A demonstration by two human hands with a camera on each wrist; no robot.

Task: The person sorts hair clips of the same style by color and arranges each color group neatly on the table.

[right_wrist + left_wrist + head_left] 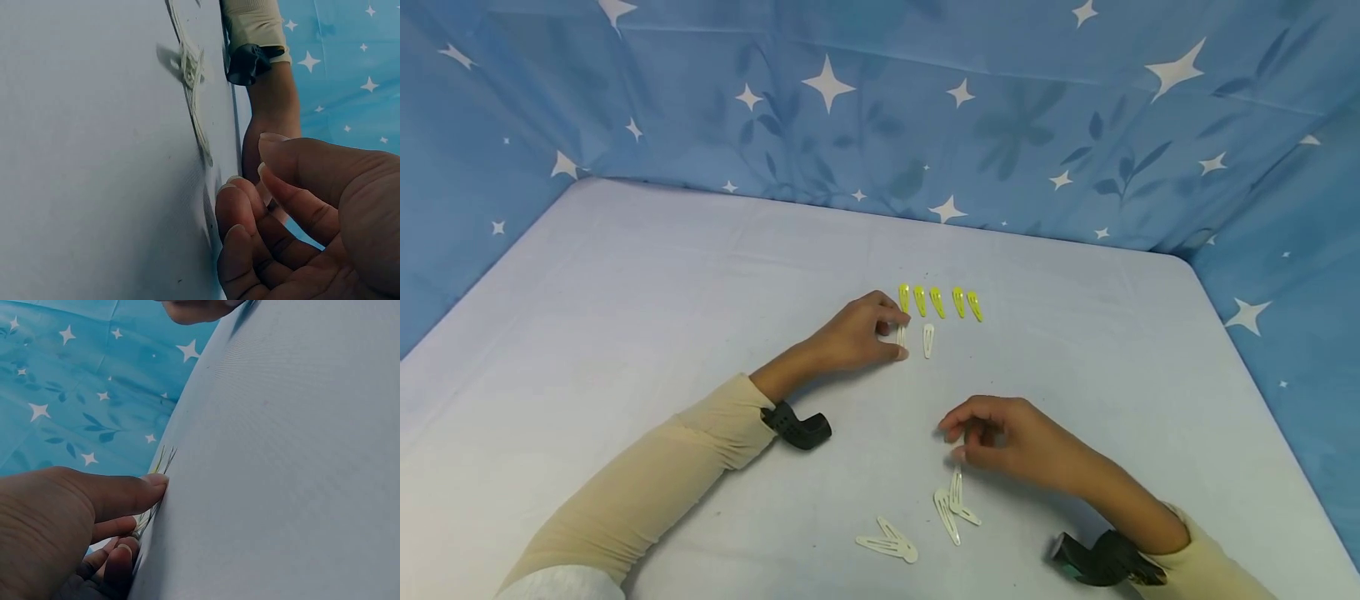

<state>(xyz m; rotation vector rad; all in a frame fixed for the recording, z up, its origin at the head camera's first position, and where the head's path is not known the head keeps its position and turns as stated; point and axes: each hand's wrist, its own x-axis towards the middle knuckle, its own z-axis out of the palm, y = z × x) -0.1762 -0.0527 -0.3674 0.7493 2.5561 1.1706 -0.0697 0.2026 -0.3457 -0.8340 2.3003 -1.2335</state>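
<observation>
My left hand [861,333] holds a cream-white snap hair clip [901,336] by its two ends, thumb at the near end and a finger at the far end, down at the tabletop. In the left wrist view the thumb [134,494] hides part of it. Just right of it lies another white hair clip [928,341]. Several yellow hair clips [936,302] form a row behind these. My right hand [1011,437] hovers with loosely bent fingers and nothing between them. Near it, white clips [955,492] overlap; in the right wrist view they [194,81] lie beyond the fingertips.
More white clips [887,543] overlap in a fan nearer the front. A white cloth covers the table [700,275]. Blue star-patterned curtain [880,108] hangs behind and along the sides. Black wrist devices [801,427] sit on both forearms.
</observation>
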